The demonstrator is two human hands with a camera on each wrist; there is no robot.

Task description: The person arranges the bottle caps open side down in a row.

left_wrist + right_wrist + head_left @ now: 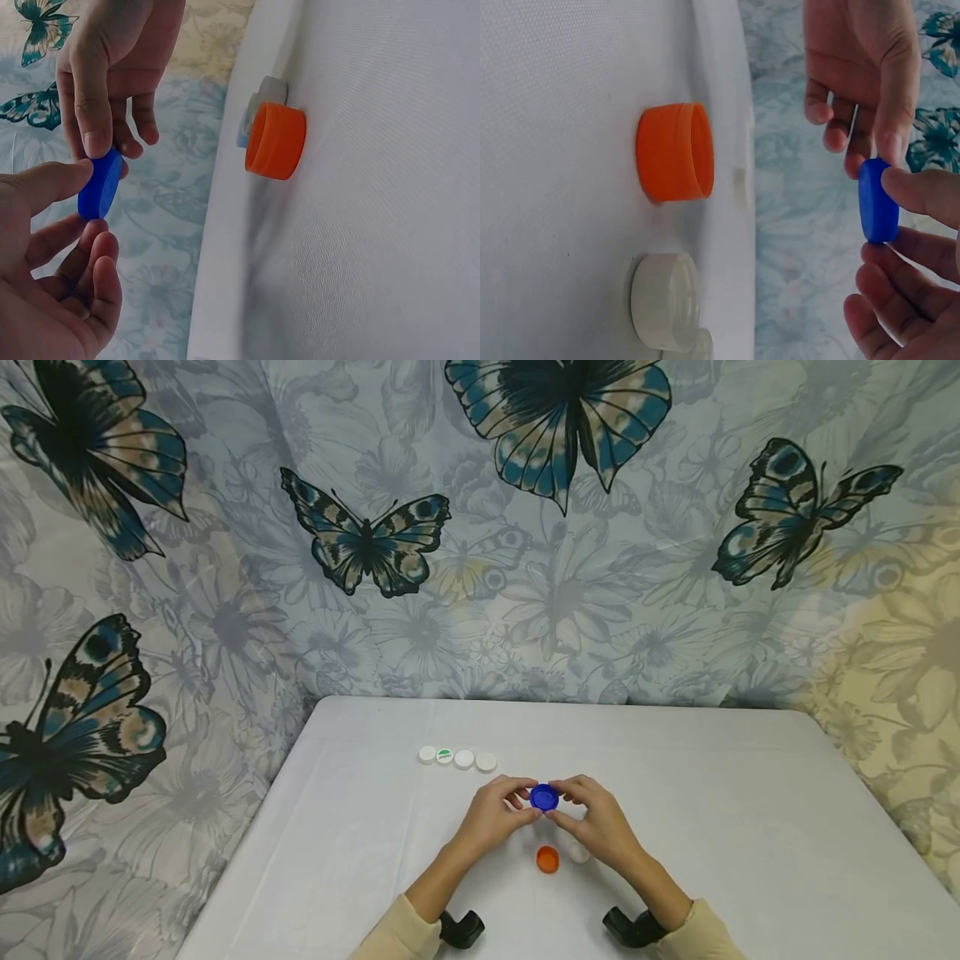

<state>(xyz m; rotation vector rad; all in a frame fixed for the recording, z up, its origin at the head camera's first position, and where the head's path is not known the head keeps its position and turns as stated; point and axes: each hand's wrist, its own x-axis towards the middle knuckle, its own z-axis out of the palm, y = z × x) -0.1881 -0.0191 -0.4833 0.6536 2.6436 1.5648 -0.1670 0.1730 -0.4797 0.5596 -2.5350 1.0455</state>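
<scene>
Blue cap (544,797) held above table (337,860), pinched by left hand (495,814) at left edge, by right hand (596,822) at right. Row of four white caps (464,760) laid far left; work judged partway, blue cap not yet set down. Orange cap (547,860) left nearer, loose white caps (664,300) to its right, partly hidden by right hand in head view.

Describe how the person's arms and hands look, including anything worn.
The left sleeve and right sleeve are plain beige; a bent black device shows beside each. The left hand and right hand are bare, with no visible markings.
</scene>
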